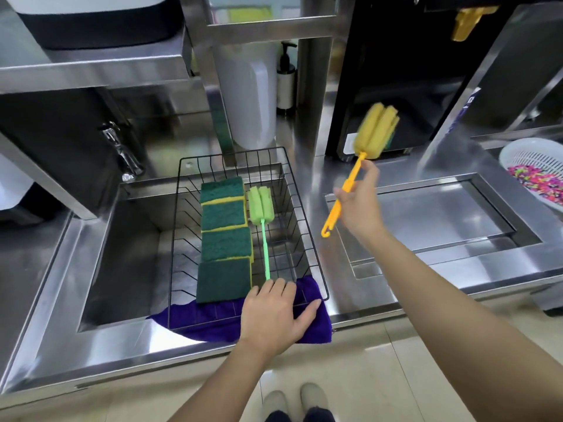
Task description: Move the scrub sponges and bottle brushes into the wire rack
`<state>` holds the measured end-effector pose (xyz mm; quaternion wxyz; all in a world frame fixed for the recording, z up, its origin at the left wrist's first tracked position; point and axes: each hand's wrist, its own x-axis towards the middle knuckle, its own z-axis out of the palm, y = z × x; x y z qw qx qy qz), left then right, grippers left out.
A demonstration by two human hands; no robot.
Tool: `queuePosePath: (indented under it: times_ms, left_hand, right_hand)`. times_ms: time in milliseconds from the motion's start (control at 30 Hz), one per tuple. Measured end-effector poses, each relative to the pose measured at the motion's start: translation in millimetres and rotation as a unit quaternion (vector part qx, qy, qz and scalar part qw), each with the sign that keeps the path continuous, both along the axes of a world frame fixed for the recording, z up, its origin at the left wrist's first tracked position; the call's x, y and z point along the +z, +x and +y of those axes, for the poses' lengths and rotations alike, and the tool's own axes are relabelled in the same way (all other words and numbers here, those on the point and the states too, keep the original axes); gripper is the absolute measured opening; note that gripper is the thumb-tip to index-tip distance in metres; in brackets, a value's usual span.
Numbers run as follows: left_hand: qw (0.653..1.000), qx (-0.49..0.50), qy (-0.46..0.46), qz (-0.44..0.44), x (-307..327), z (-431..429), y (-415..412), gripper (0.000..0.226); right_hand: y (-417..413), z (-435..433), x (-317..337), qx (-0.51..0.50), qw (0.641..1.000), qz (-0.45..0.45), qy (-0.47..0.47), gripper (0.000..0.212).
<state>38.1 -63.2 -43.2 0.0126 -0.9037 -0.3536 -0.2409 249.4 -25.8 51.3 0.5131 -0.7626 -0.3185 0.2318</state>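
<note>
A black wire rack point(307, 226) sits over the sink. Inside it lie several green-and-yellow scrub sponges point(224, 237) in a row, with a green bottle brush point(261, 214) beside them on the right. My left hand point(274, 312) rests at the rack's near edge, on the end of the green brush's handle. My right hand point(359, 202) holds a yellow bottle brush point(377, 126) by its orange-yellow handle, foam head up, in the air to the right of the rack. The yellow brush is blurred.
A purple cloth point(213, 321) lies under the rack's near edge. The steel sink point(122, 257) has a faucet point(122, 150) at its back left. Another recessed basin point(441, 214) lies to the right, with a white colander of coloured bits point(530, 166) beyond. A pump bottle point(286, 77) stands behind.
</note>
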Motion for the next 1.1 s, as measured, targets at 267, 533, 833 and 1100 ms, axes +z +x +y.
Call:
queuePosePath:
  times_ms: [267, 533, 833, 1100]
  left_hand:
    - [0.997, 0.076, 0.018, 0.01, 3, 13, -28, 0.051]
    - [0.995, 0.089, 0.045, 0.01, -6, 16, -33, 0.048]
    - [0.995, 0.082, 0.05, 0.01, -9, 17, -34, 0.048]
    - [0.997, 0.07, 0.017, 0.02, -3, 15, -34, 0.048]
  right_hand:
    - [-76, 24, -11, 0.231, 0.959, -0.125, -0.106, 0.078]
    - [-91, 24, -43, 0.349, 0.863, -0.245, -0.271, 0.079]
    - [-95, 27, -50, 0.38, 0.778, -0.336, -0.37, 0.035]
    - [-91, 29, -43, 0.348, 0.832, -0.271, -0.336, 0.044]
